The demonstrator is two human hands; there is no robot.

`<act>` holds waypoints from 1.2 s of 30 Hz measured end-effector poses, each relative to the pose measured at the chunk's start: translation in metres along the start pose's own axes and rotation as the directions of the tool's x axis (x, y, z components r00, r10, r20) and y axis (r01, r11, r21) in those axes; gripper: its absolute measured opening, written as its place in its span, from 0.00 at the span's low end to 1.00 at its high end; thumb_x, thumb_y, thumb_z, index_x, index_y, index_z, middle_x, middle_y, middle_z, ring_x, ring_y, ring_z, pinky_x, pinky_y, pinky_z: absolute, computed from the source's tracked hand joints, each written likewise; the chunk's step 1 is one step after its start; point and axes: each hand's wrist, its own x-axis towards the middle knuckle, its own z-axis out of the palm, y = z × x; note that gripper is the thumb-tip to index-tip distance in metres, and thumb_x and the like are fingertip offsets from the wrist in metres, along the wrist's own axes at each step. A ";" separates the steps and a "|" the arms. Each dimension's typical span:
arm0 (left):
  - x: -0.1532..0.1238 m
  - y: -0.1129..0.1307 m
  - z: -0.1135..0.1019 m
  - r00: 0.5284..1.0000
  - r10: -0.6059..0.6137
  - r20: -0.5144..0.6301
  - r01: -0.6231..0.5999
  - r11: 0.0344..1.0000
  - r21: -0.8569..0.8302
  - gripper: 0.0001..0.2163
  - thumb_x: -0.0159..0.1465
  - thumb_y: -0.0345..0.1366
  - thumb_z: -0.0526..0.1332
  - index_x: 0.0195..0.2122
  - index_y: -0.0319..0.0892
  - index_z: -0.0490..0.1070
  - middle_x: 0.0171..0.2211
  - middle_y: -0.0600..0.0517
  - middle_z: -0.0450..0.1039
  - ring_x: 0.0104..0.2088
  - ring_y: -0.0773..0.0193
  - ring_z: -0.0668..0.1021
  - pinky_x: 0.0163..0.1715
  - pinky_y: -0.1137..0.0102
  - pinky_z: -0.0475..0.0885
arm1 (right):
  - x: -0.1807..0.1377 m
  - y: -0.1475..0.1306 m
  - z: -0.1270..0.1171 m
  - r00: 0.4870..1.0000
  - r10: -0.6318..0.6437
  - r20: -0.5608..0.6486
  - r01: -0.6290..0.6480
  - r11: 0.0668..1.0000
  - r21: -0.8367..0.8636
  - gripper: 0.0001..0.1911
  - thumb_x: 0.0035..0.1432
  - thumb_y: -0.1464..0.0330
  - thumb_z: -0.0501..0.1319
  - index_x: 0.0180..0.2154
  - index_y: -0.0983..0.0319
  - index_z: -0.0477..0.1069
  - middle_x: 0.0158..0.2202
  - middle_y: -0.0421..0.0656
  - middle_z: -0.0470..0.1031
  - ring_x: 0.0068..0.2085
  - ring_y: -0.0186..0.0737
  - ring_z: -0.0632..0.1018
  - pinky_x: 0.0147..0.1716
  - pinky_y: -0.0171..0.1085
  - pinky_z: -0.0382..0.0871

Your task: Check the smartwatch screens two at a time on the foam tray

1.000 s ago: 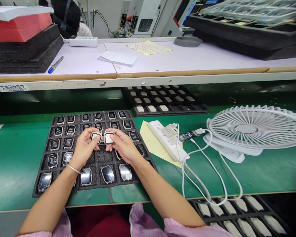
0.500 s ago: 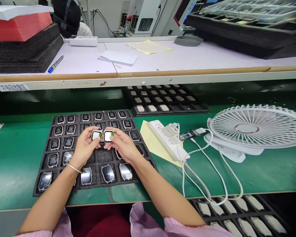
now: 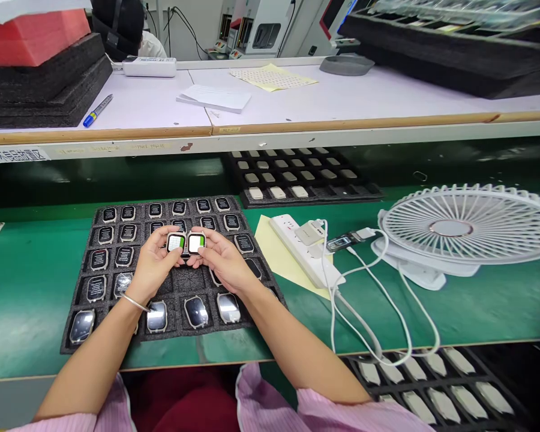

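Under the near edge of the desk (image 3: 27, 288), right: pale pieces (image 3: 444, 406) in rows in a dark lower tray (image 3: 434, 382), well apart from both hands.
Foam tray (image 3: 175, 324), front row: glossy watches (image 3: 195, 312) with no text readable; done or waiting, I cannot tell.
Left grip: left hand (image 3: 155, 264) closed around the left watch (image 3: 175, 241), thumb at its lower right.
Right grip: right hand (image 3: 222, 258) closed around the right watch (image 3: 196, 242), thumb at its lower right.
Held pair: side by side above the middle of the foam tray, both screens lit white with some green; I judge them switched on and mid-handling, not yet laid in pockets.
Back rows: text watches (image 3: 179, 208) in their pockets, pale lines on dark screens; they seem to share one stage, though which is unclear.
Far tray (image 3: 337, 194), beneath the shelf (image 3: 162, 111): more pale pieces, three in its nearest row, none in hand.
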 end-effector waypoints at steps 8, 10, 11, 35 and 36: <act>0.000 0.000 0.001 1.000 -0.009 0.005 0.009 1.000 -0.019 0.22 0.52 0.31 0.68 0.49 0.42 0.68 0.36 0.54 0.74 0.24 0.72 0.77 0.26 0.75 0.74 | -0.001 -0.001 0.001 1.000 -0.009 0.007 0.009 1.000 -0.012 0.23 0.51 0.71 0.67 0.50 0.58 0.69 0.34 0.38 0.79 0.29 0.35 0.80 0.32 0.38 0.74; 0.000 0.000 0.002 1.000 -0.012 0.007 0.013 1.000 -0.024 0.22 0.51 0.31 0.68 0.49 0.43 0.68 0.36 0.54 0.74 0.24 0.72 0.77 0.26 0.75 0.74 | -0.001 -0.001 0.000 1.000 -0.012 0.010 0.013 1.000 -0.015 0.24 0.50 0.72 0.67 0.50 0.58 0.69 0.35 0.39 0.79 0.30 0.35 0.80 0.32 0.38 0.74; 0.000 0.001 0.002 1.000 -0.015 0.007 0.015 1.000 -0.025 0.23 0.51 0.30 0.68 0.49 0.43 0.68 0.36 0.54 0.74 0.24 0.71 0.77 0.26 0.75 0.75 | -0.001 -0.001 0.000 1.000 -0.014 0.012 0.015 1.000 -0.018 0.24 0.50 0.73 0.67 0.50 0.58 0.69 0.35 0.39 0.79 0.30 0.35 0.80 0.33 0.38 0.74; -0.001 0.003 0.001 1.000 -0.020 0.008 0.020 0.999 0.034 0.15 0.57 0.40 0.68 0.43 0.41 0.70 0.34 0.54 0.76 0.20 0.72 0.76 0.21 0.75 0.71 | -0.001 -0.003 -0.001 1.000 -0.014 -0.012 0.012 0.993 -0.114 0.16 0.53 0.61 0.68 0.42 0.59 0.71 0.25 0.35 0.76 0.22 0.32 0.76 0.22 0.33 0.65; -0.001 0.003 0.001 1.000 -0.017 0.010 0.017 0.999 0.033 0.15 0.57 0.39 0.68 0.44 0.42 0.70 0.34 0.54 0.76 0.21 0.72 0.76 0.22 0.75 0.72 | -0.001 -0.003 -0.001 1.000 -0.013 -0.010 0.012 0.993 -0.114 0.16 0.53 0.61 0.69 0.42 0.59 0.71 0.25 0.35 0.76 0.22 0.32 0.76 0.22 0.33 0.65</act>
